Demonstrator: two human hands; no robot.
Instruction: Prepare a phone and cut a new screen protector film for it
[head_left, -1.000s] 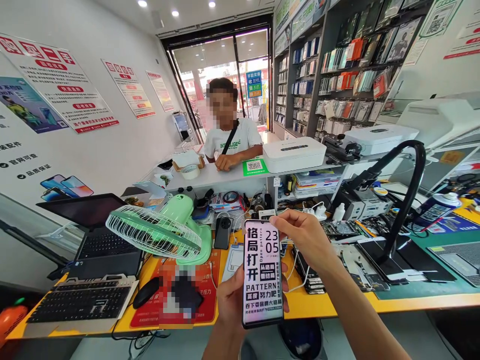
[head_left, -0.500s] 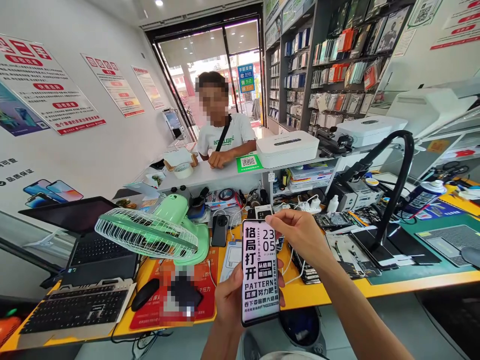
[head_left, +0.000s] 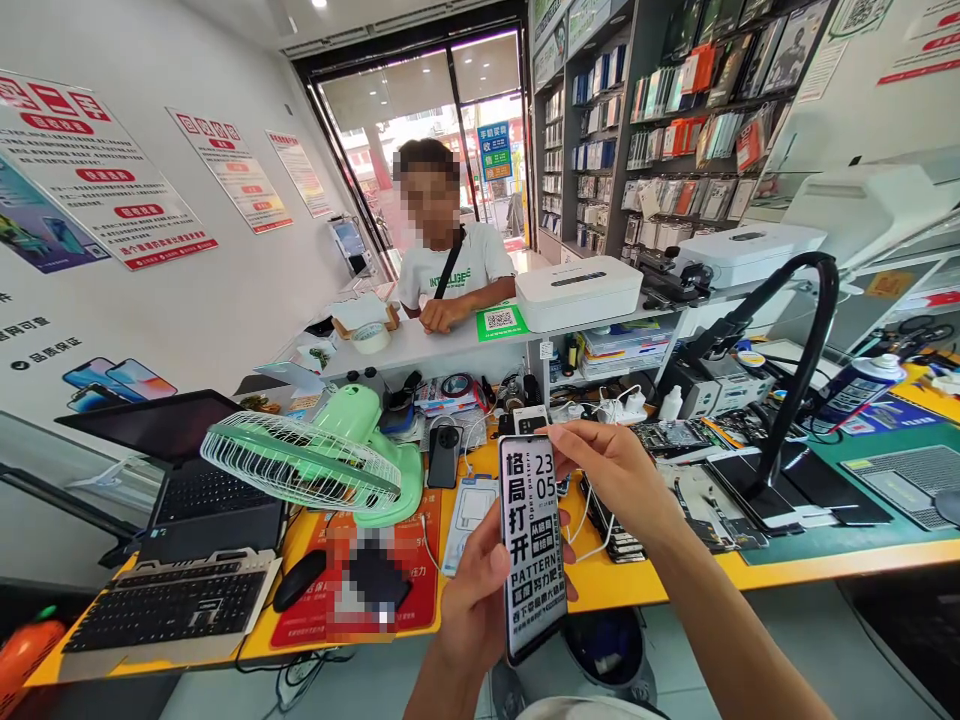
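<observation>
Phone (head_left: pixel 534 550) now tilted | left hand (head_left: pixel 472 600) cradles | right hand (head_left: pixel 607 480) pinches top

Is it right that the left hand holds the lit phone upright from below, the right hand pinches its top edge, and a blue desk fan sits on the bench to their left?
Not quite: the desk fan is pale green, not blue, as the head view shows. The rest holds: the left hand holds the lit phone from below, and the right hand pinches its top edge.
</observation>
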